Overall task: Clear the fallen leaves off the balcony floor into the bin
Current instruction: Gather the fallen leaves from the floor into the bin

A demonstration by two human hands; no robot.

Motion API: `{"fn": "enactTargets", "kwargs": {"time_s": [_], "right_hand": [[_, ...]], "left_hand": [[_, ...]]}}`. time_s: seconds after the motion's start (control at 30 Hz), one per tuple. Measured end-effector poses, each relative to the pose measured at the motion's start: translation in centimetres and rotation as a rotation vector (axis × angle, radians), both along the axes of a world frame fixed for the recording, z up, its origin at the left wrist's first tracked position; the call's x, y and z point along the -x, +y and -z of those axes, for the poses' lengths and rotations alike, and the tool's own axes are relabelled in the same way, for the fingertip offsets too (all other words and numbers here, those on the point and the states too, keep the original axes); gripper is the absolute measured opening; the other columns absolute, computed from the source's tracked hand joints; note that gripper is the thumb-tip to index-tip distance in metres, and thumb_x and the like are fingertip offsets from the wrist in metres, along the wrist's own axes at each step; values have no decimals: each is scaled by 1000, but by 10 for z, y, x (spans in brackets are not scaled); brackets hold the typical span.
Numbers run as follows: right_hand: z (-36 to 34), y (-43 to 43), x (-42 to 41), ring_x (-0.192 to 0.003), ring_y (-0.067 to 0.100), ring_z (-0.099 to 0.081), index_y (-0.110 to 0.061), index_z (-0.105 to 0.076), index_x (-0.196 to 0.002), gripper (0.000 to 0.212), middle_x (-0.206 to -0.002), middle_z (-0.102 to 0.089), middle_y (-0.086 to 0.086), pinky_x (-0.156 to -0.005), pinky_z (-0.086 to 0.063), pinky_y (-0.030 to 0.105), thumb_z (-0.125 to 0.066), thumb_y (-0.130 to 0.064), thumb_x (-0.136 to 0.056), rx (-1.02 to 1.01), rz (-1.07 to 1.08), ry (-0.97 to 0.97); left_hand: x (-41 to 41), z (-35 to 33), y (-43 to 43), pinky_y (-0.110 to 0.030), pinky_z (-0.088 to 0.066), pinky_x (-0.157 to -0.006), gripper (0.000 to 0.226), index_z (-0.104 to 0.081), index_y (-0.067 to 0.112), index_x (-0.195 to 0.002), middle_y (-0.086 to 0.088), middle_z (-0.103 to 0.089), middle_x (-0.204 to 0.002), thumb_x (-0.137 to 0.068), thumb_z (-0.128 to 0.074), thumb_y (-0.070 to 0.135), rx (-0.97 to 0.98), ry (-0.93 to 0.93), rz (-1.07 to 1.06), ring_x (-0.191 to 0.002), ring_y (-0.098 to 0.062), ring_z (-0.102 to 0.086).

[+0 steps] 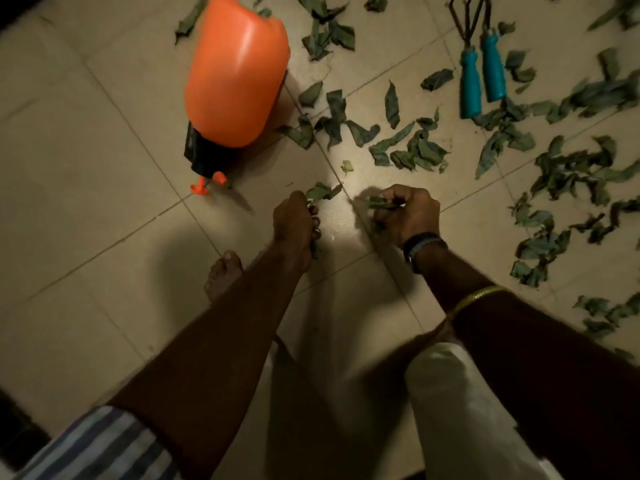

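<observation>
Left hand (294, 220): my grip clenched on gathered leaves, frame centre.
Right hand (408, 213): pinching a leaf.
Leaves (415, 147): scattered across floor, upper right.
Bin: unseen.
Advice: fill both fists, then carry.

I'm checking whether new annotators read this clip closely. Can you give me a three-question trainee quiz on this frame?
1. True or false: the orange plastic spray bottle stands upright on the beige tiled floor.
2. Multiple choice: what does the left hand hold? A) a teal-handled tool B) green leaves C) nothing
3. Short answer: where do the two teal-handled garden tools lie relative to the right hand?

Key
1. False; it lies on its side, nozzle toward the person.
2. B; the right hand also grips leaves.
3. Farther from the person and to the right, among the scattered dry leaves, untouched. No bin is in view.
</observation>
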State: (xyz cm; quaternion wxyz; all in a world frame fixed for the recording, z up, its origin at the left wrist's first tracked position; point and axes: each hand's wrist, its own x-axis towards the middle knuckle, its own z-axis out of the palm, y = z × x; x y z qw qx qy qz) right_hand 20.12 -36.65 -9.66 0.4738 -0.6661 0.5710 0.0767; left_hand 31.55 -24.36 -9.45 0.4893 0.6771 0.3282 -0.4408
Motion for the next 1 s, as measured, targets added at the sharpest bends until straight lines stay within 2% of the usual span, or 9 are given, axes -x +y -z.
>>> {"fn": "enactTargets", "kwargs": {"time_s": [0.13, 0.27, 0.4, 0.5, 0.6, 0.67, 0.77, 0.87, 1.0], "right_hand": [[-80, 16, -17, -75, 17, -69, -32, -73, -76, 28, -75, -71, -6, -72, -63, 42, -86, -8, -73, -76, 146, -167], [-163, 50, -53, -72, 2, -67, -33, -70, -83, 30, -78, -72, -15, -74, -61, 33, -84, -8, -76, -33, 113, -311], [-224, 81, -98, -82, 4, -68, -25, -75, -93, 17, -87, -73, -11, -83, -58, 33, -83, -19, -79, 68, -27, -408], [-258, 113, -134, -97, 9, -64, -32, -72, -92, 19, -109, -62, -9, -88, -56, 40, -79, -17, -83, 137, -185, -473], [-287, 152, -172, -111, 7, -60, -32, -72, -93, 18, -129, -56, -14, -90, -53, 30, -76, -17, -85, 60, -374, -532], [-302, 185, -195, -105, 11, -66, -20, -74, -101, 13, -118, -69, -7, -89, -54, 34, -73, -18, -89, -56, -459, -539], [-316, 245, -226, -94, 19, -70, -20, -71, -103, 12, -96, -74, -2, -86, -57, 50, -68, -22, -92, -169, -522, -539], [-333, 309, -256, -92, 23, -70, -20, -71, -102, 11, -94, -74, 1, -85, -56, 57, -66, -21, -92, -265, -538, -546], [-353, 391, -301, -91, 27, -70, -21, -72, -103, 13, -94, -75, 2, -85, -56, 56, -67, -23, -91, -323, -595, -553]], "left_hand": [[-8, -67, 2, -15, -24, -38, 23, -52, 14, -81, 1, -47, -63, -98, -37, 21, 71, 48, -66, -40, -8, -36], [-28, -134, 15, -21, -25, -41, 27, -55, 14, -76, 0, -50, -63, -97, -40, 25, 88, -15, -85, -42, -10, -38], [-61, -199, 42, -17, -24, -37, 22, -54, 12, -90, 1, -50, -62, -99, -41, 28, 176, -45, -211, -40, -8, -36], [-81, -241, 78, -14, -22, -35, 19, -53, 10, -94, 0, -48, -63, -99, -43, 27, 228, -72, -352, -36, -6, -35], [-100, -272, 125, -15, -24, -35, 24, -54, 11, -81, -1, -48, -58, -97, -43, 26, 265, -71, -494, -36, -8, -35], [-115, -287, 158, -16, -23, -36, 27, -53, 11, -77, -3, -46, -57, -97, -42, 24, 272, -74, -597, -38, -10, -35], [-145, -310, 218, -18, -25, -36, 28, -58, 11, -75, -2, -48, -55, -96, -44, 22, 222, -89, -685, -41, -12, -36], [-171, -332, 282, -18, -27, -36, 28, -61, 10, -74, 0, -51, -51, -96, -46, 19, 192, -107, -751, -40, -11, -38], [-209, -347, 367, -21, -33, -42, 31, -65, 12, -80, -3, -57, -62, -99, -46, 27, 185, -137, -788, -48, -14, -46]]}}
